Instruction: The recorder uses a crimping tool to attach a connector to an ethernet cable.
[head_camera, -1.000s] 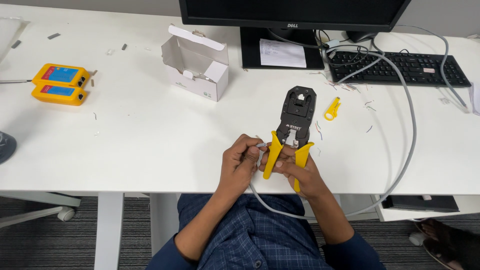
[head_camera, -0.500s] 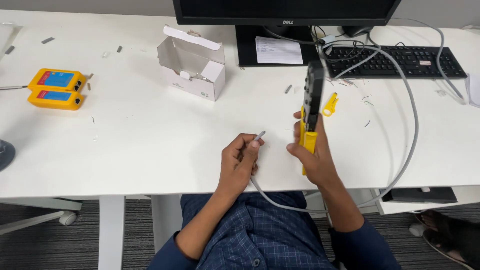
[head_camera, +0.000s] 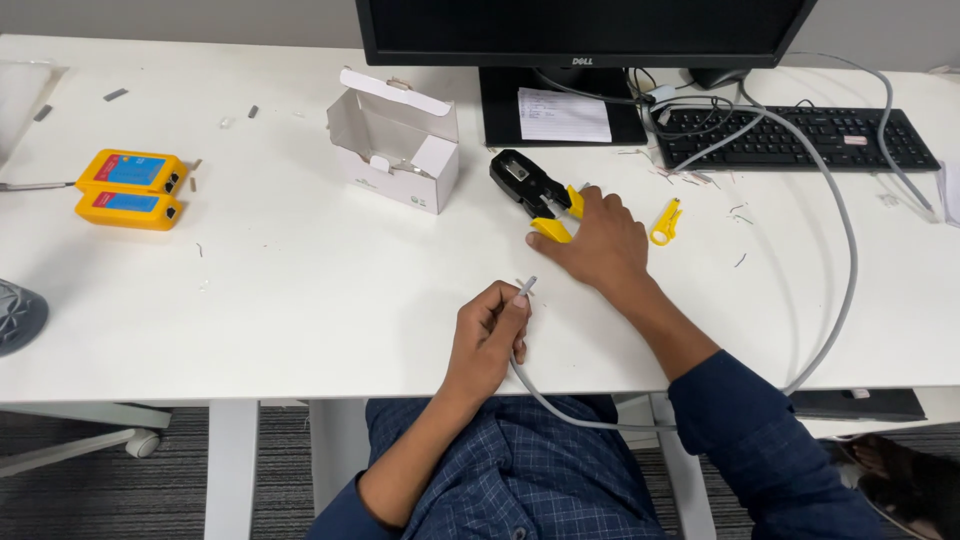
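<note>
Left hand: the left hand is curled into a loose fist, pinching the grey cable near its tip, the short bare end poking up past the fingertips.
Cable: round, smooth, rubbery grey; it drops off the worktop edge, loops over the lap and climbs back toward the keyboard.
Right hand: the right hand lies flat, fingers spread, over the yellow handles of the crimping tool; whether it actually grips them is hard to tell from here.
Crimping tool: black blocky metal head, glossy yellow grips, lying on the white matte worktop beside the open white cardboard box.
Nearby: a small yellow plastic stripper just right of the hand; two boxy yellow testers far left.
</note>
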